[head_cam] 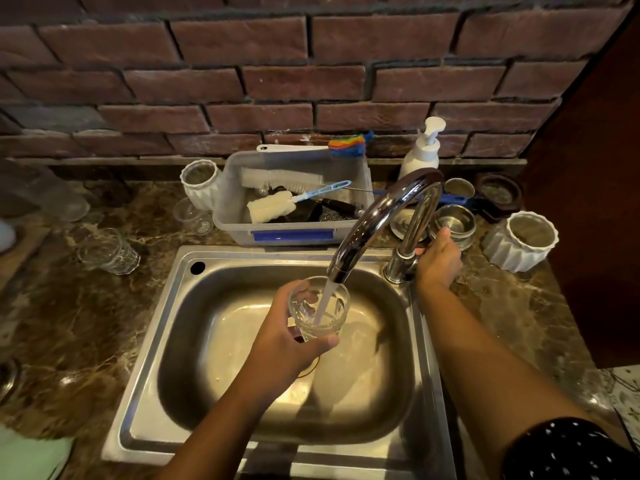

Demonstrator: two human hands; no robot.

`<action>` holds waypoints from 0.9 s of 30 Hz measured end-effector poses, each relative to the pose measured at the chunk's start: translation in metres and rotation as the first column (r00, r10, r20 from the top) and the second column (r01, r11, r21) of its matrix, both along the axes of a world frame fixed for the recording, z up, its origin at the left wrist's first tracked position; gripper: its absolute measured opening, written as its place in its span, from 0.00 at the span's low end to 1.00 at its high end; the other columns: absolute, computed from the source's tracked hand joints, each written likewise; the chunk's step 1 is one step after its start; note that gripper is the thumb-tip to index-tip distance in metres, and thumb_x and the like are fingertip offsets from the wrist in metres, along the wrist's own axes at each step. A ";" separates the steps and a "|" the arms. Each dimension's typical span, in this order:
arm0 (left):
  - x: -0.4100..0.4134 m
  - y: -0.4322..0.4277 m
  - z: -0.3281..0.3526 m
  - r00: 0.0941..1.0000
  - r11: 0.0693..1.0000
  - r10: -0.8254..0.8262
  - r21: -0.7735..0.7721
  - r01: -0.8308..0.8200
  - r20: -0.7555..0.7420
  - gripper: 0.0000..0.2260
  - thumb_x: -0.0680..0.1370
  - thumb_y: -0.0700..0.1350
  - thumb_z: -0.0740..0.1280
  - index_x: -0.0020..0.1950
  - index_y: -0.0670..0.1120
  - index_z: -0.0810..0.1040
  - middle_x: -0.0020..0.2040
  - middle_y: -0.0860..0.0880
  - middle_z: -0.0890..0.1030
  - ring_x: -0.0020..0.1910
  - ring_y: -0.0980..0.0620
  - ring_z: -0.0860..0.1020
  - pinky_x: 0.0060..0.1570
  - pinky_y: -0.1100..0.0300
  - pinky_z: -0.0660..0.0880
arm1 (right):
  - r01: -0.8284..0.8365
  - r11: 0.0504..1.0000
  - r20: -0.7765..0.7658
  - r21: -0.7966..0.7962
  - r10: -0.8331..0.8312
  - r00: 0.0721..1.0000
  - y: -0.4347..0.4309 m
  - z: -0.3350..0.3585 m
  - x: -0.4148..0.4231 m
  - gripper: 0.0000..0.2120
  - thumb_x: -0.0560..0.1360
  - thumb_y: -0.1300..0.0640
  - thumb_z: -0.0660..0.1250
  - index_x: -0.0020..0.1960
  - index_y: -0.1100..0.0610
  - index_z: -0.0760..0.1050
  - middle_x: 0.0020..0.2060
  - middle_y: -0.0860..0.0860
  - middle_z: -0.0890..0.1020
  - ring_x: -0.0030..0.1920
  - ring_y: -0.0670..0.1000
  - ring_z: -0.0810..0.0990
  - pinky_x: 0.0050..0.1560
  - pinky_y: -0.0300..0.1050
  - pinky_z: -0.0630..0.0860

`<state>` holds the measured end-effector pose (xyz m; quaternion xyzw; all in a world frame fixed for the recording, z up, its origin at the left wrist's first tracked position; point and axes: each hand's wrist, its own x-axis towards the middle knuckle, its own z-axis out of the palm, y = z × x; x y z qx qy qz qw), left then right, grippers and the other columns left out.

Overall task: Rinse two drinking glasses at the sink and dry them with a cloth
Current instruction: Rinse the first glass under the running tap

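The left hand (287, 344) grips 1 drinking glass (320, 308) from its near-left side. The fingers curl round the far wall and the thumb lies across the near wall close to the base. The glass is over the middle of the sink (145, 358), clear of the basin floor. Its long axis is close to upright and its mouth faces up, directly below the tap spout (374, 216). The water stream (325, 299) falls straight down inside the rim, so the rinse seems to be under way on this 1st glass.

The right hand (440, 261) is pressed against the right side of the tap's base, thumb pointing up. Its fingers are hidden behind the column, so I cannot tell whether they close on a lever.

The 2nd glass (109, 251) sits on the marble counter (104, 323), left of the sink and well apart from both hands. It is nearer the left hand, which is occupied. Emptying the held glass will probably mean tipping its mouth down and away from the spout, with the right hand placed to shut off the water. A pale green shape (31, 452) at the near left corner may be the cloth, but I cannot tell.
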<state>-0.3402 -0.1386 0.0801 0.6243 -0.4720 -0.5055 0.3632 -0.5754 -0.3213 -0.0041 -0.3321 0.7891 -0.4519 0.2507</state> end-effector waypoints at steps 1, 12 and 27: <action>0.000 0.001 0.000 1.000 1.000 0.001 0.005 -0.001 -0.008 0.36 0.64 0.50 0.80 0.66 0.65 0.68 0.60 0.65 0.77 0.57 0.68 0.77 0.50 0.72 0.76 | -0.013 1.000 0.013 -0.001 0.013 1.000 0.001 0.000 -0.001 0.29 0.85 0.46 0.48 0.43 0.64 0.78 0.38 0.58 0.82 0.39 0.54 0.74 0.42 0.44 0.64; 0.000 0.013 0.000 0.998 1.000 -0.028 0.003 0.028 -0.049 0.33 0.64 0.52 0.80 0.63 0.69 0.69 0.61 0.59 0.76 0.56 0.61 0.79 0.48 0.68 0.79 | -0.430 0.880 -0.010 -0.200 0.437 0.899 0.108 0.065 0.027 0.16 0.79 0.59 0.64 0.65 0.46 0.73 0.59 0.45 0.78 0.57 0.42 0.78 0.51 0.30 0.73; 0.042 -0.012 0.033 0.959 0.946 -0.250 -0.177 0.271 0.133 0.22 0.66 0.53 0.79 0.57 0.57 0.77 0.53 0.51 0.83 0.50 0.52 0.83 0.49 0.54 0.82 | -0.661 0.686 0.914 -0.305 0.406 0.000 0.175 0.106 0.095 0.18 0.78 0.56 0.66 0.66 0.60 0.77 0.63 0.64 0.80 0.67 0.63 0.76 0.69 0.65 0.70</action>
